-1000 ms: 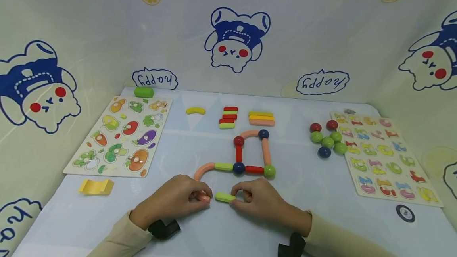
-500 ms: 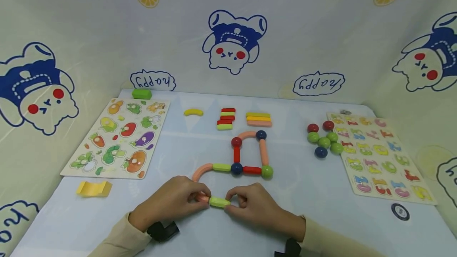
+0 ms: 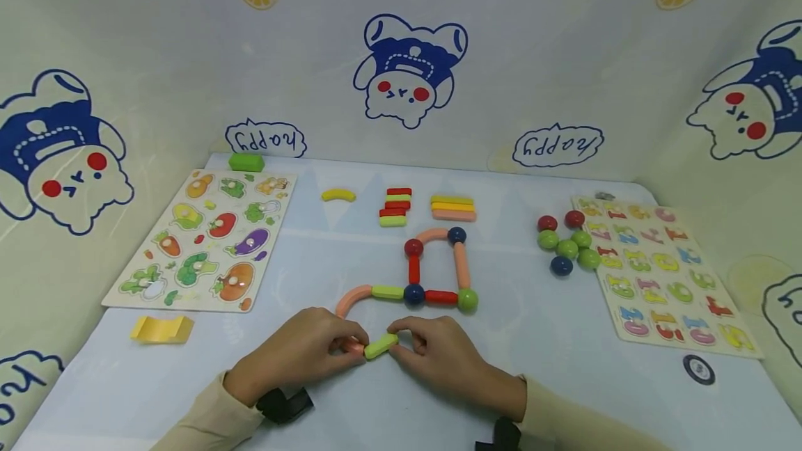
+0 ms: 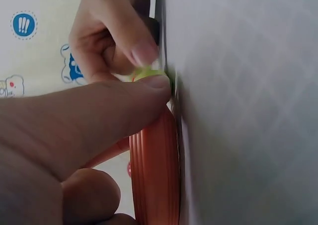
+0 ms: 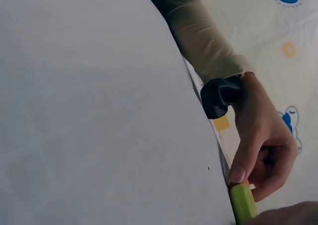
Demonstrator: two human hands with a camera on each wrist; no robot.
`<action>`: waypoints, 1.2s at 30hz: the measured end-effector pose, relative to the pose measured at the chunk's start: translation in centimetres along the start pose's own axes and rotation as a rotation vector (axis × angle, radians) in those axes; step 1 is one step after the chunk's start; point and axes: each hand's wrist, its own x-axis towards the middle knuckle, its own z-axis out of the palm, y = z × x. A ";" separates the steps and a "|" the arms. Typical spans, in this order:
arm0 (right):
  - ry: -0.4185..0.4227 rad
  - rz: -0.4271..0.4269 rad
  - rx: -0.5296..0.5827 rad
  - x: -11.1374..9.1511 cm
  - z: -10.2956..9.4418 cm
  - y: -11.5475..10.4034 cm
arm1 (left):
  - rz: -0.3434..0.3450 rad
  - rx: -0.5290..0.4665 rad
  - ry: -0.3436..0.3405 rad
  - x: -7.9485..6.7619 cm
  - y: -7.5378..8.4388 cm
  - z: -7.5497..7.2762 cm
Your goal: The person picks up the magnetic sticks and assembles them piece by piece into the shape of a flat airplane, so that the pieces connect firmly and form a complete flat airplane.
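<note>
In the head view my left hand (image 3: pixel 307 348) pinches the near end of a curved orange magnetic rod (image 3: pixel 353 298). My right hand (image 3: pixel 441 353) pinches the far-right end of a short light-green magnetic rod (image 3: pixel 381 346), which slants up to the right. Its left end meets the orange rod's tip at my left fingertips. The orange rod's upper end joins another light-green rod (image 3: pixel 388 292). That one leads to a blue ball (image 3: pixel 414 294) in a closed frame of red and orange rods with a red ball (image 3: pixel 413 248) and a green ball (image 3: pixel 467 300).
Behind the frame lie short red and green rods (image 3: pixel 395 206) and longer yellow and orange rods (image 3: pixel 454 207). Loose balls (image 3: pixel 567 249) sit by the right puzzle board (image 3: pixel 673 277). A vegetable puzzle board (image 3: pixel 203 242) and a yellow block (image 3: pixel 162 330) are at left.
My right hand has brought the light-green rod left to the orange rod's end. Since half a second ago, the green rod has swung from nearly level to slanting up rightward.
</note>
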 end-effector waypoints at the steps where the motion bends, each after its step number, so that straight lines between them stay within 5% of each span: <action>1: 0.017 0.005 -0.023 0.2 0.1 -0.1 | 0.004 0.003 0.005 0.0 0.0 0.0; 6: 0.074 0.037 -0.070 1.0 0.5 -0.5 | 0.003 0.000 -0.001 -0.1 -0.1 -0.2; 14: 0.033 -0.042 -0.072 1.5 0.9 -1.0 | 0.003 0.009 0.005 0.0 -0.3 -0.2; 21: 0.065 -0.006 -0.096 1.1 0.6 -0.5 | -0.007 0.027 0.000 0.2 -0.3 -0.3; 36: -0.021 -0.046 -0.052 0.1 0.1 -0.3 | -0.063 0.011 -0.024 0.1 0.1 -0.1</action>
